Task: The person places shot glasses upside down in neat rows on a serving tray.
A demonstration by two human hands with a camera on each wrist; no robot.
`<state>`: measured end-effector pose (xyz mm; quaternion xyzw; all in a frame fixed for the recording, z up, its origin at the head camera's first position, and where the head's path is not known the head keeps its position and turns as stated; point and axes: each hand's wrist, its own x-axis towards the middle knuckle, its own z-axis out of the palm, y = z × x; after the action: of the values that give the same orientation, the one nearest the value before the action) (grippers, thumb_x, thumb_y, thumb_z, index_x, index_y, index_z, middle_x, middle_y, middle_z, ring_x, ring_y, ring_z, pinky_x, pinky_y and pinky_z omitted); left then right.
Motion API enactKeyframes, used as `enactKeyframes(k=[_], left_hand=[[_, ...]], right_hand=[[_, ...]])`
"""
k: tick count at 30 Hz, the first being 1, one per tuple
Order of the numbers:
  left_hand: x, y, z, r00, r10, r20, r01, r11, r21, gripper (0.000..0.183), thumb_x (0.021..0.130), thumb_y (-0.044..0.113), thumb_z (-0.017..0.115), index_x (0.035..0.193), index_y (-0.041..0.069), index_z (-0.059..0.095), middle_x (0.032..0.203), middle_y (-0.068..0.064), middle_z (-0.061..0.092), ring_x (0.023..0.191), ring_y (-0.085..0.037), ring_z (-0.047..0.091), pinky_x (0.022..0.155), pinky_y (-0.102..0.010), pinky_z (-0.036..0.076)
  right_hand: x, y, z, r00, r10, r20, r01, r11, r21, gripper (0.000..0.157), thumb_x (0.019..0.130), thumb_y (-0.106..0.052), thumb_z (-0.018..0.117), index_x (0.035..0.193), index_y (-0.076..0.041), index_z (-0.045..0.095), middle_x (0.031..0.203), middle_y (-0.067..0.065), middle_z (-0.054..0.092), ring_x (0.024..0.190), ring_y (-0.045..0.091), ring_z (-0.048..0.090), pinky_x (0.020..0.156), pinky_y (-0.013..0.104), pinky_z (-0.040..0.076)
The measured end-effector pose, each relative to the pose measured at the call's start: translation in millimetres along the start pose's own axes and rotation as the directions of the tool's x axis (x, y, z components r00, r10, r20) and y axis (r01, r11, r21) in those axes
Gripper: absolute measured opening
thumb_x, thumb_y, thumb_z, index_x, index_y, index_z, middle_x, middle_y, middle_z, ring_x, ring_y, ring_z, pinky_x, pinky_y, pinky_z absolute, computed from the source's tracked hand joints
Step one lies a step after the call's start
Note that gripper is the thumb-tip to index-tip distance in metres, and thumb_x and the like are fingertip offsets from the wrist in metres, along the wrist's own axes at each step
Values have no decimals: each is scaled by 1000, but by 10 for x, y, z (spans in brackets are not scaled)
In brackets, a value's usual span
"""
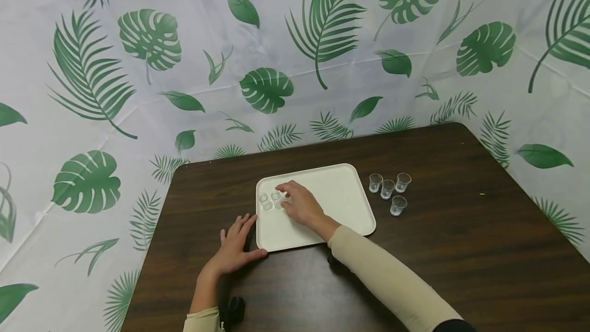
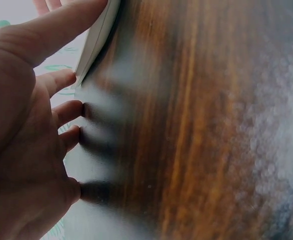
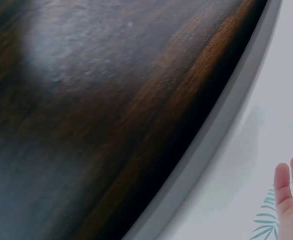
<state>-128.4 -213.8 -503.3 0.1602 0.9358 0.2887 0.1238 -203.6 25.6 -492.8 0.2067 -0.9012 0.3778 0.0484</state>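
Observation:
On the left part of the white tray stand two small clear cups, the outer cup and the inner cup. My right hand reaches over the tray, its thumb and fingers curved round a small clear cup right beside the inner one, mostly hidden by the fingers. In the right wrist view, fingers show at the right edge. My left hand lies spread at the tray's near left corner, thumb and fingertips at the rim. In the left wrist view its thumb reaches along the tray's edge.
Several clear cups stand grouped on the dark wooden table, right of the tray. A white cloth printed with green leaves hangs behind the table and down its sides.

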Motion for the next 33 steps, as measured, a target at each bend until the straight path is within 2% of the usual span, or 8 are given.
enactKeyframes(k=[10,16,20,24,27,33], left_hand=[[15,-4,6,1000,-6,4,6,1000,4,96,82,55,73,157,18,25,160,-18,18,147,-41,6,103,-75,-2],[7,13,-6,1000,-14,10,14,1000,-3,97,82,55,73,157,18,25,161,-18,18,148,-41,5,103,-74,-3],[6,6,-7,1000,-13,11,14,1000,-7,97,82,55,73,157,18,25,161,-18,17,148,-40,5,103,-74,-3],[8,-3,2,1000,-14,21,14,1000,-1,97,82,57,72,158,19,23,161,-17,17,148,-40,4,104,-74,-3],[11,4,4,1000,-4,23,4,1000,-9,97,83,56,72,158,19,23,161,-17,16,148,-39,3,103,-74,-4],[2,21,-8,1000,3,13,-3,1000,-8,96,83,54,73,157,17,24,161,-18,18,148,-39,5,103,-75,-4]], right_hand=[[-119,49,-162,999,-19,-41,22,996,88,38,87,-5,72,123,-11,64,109,6,62,96,23,63,84,36,49],[-159,23,-292,999,-6,-46,10,995,94,37,87,-8,72,123,-12,64,110,3,63,95,17,62,81,32,49],[-192,-8,-407,998,-13,-57,20,992,125,36,88,-9,71,124,-10,64,111,6,64,95,17,62,77,32,50],[-267,-5,-575,996,-30,-86,45,984,173,37,88,-9,71,124,-7,64,112,9,64,95,20,63,75,39,53],[-329,52,-757,989,-35,-141,62,978,197,37,87,-7,73,124,-6,64,112,9,65,95,23,63,74,44,53],[-445,270,-1194,973,26,-228,26,975,222,37,88,-6,73,124,-8,65,110,11,64,97,26,61,75,48,52]])
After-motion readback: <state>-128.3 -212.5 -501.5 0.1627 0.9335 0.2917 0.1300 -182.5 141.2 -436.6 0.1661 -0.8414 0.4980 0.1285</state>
